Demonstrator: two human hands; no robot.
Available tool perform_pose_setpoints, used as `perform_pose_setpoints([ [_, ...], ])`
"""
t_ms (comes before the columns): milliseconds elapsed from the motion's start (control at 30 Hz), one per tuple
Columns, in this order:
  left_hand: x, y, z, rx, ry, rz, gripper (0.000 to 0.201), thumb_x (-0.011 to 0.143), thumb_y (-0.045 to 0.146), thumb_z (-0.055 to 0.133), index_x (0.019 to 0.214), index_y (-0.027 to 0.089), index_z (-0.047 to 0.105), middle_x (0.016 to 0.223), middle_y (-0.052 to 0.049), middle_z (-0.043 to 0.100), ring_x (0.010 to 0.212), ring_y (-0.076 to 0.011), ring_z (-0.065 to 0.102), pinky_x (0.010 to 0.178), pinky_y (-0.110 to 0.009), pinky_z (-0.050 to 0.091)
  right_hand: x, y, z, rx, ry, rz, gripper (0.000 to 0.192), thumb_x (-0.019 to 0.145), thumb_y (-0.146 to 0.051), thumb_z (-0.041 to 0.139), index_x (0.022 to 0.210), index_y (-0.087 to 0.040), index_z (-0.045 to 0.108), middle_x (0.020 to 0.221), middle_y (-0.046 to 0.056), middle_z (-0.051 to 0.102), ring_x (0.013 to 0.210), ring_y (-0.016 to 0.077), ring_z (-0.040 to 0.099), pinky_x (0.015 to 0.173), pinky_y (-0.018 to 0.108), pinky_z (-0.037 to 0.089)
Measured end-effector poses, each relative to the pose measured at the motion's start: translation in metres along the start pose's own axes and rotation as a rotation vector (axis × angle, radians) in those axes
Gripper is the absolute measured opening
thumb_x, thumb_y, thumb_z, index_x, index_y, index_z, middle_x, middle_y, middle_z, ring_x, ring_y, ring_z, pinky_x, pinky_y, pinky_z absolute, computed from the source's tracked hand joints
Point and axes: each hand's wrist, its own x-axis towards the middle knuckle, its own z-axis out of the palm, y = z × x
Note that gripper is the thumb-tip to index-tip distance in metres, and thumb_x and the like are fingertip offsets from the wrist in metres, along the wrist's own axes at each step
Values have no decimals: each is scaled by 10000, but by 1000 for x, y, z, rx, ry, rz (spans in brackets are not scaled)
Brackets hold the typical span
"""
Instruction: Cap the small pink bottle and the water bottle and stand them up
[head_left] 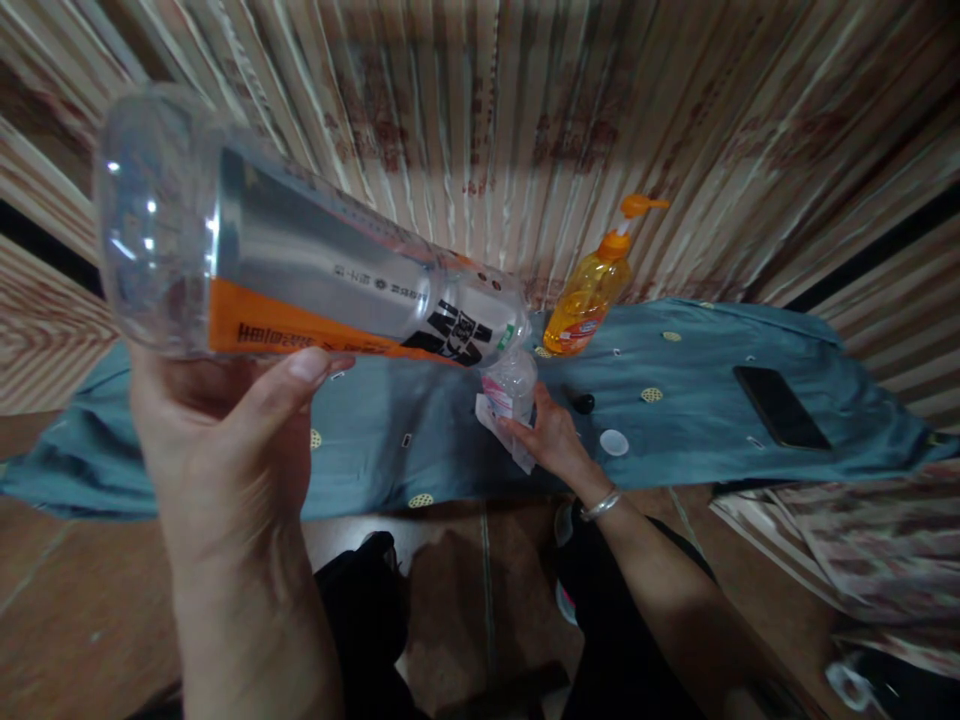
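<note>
Above the blue cloth (pixel 375 470), 1 large bottle (pixel 315 280), judged light, thin-walled and slippery, is held tilted at its base by the wrapped left hand (pixel 225 450), mouth over a small bottle (pixel 511 390) clasped by the right hand (pixel 551 440).

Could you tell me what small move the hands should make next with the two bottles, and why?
Probably tip the big bottle a little further. The left hand holds it nearly level, its mouth just above the small bottle that the right hand steadies on the blue cloth. Whether anything flows cannot be told.
</note>
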Motion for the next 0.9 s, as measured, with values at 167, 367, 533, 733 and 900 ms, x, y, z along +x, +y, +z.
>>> perform_pose_setpoints([
  [167, -3, 5, 3, 6, 5, -21, 550, 456, 112, 866, 948, 294, 701, 860, 38, 749, 705, -166, 669, 669, -343, 615, 0, 1, -2, 8, 1, -22, 550, 843, -331, 748, 1323, -156, 541, 1066, 127, 779, 960, 299, 759, 793, 346, 564],
  [367, -7, 7, -6, 17, 32, -74, 530, 433, 82, 845, 908, 268, 701, 840, 32, 739, 659, -148, 655, 600, -282, 604, 1, 0, -3, 24, -6, -15, 556, 851, -324, 733, 1347, -173, 534, 1105, 120, 774, 996, 298, 752, 813, 343, 555],
  [533, -11, 4, -15, 16, 13, -92, 579, 457, 158, 907, 979, 310, 709, 883, 36, 747, 781, -179, 699, 654, -286, 619, 0, 0, -4, 37, -18, -16, 545, 853, -329, 728, 1335, -159, 538, 1126, 134, 764, 1008, 299, 745, 809, 339, 547],
  [733, -13, 2, -26, 42, -12, -175, 498, 520, 269, 906, 988, 299, 736, 940, -12, 783, 718, -178, 711, 608, -298, 645, 0, 2, -4, 21, -12, -23, 544, 855, -335, 732, 1334, -164, 539, 1138, 131, 763, 1021, 291, 742, 820, 323, 542],
  [900, -11, -5, -37, 46, 53, -279, 420, 490, 295, 913, 869, 252, 740, 721, 5, 733, 707, -204, 722, 587, -291, 646, 1, 4, -2, 8, 21, -44, 544, 845, -358, 737, 1320, -166, 554, 1109, 123, 771, 995, 290, 746, 808, 328, 545],
])
